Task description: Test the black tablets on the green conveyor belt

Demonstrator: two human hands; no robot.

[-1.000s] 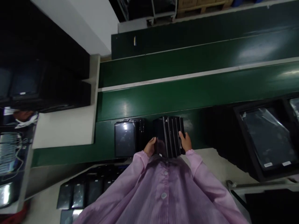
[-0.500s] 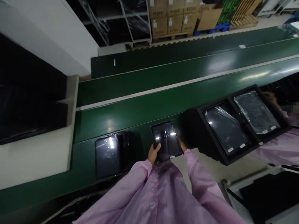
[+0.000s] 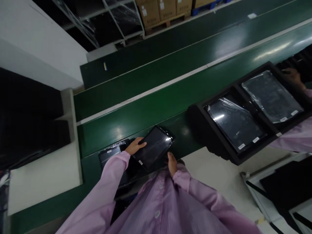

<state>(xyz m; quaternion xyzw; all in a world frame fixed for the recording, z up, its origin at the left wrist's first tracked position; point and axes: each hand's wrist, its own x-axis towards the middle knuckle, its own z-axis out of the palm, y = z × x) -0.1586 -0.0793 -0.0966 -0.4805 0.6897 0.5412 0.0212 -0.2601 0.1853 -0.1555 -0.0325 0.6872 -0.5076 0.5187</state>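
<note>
A white pillar (image 3: 46,52) rises behind a white tabletop (image 3: 44,182); dark bulky shapes (image 3: 29,120) stand in front of the pillar; just right of it is a metal rack (image 3: 113,19) with clear film (image 3: 126,14); farther right, cardboard boxes (image 3: 168,9) sit on a wooden pallet (image 3: 168,23); near the pillar's base lies a small yellow-and-blue object (image 3: 105,66); well to its right, a white slip (image 3: 252,15).

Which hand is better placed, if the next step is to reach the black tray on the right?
Probably the right hand: it is nearer to the black tray, beside the tablet, though contact there is unclear. The left hand is farther away, gripping the tablet with its thumb on top.
</note>
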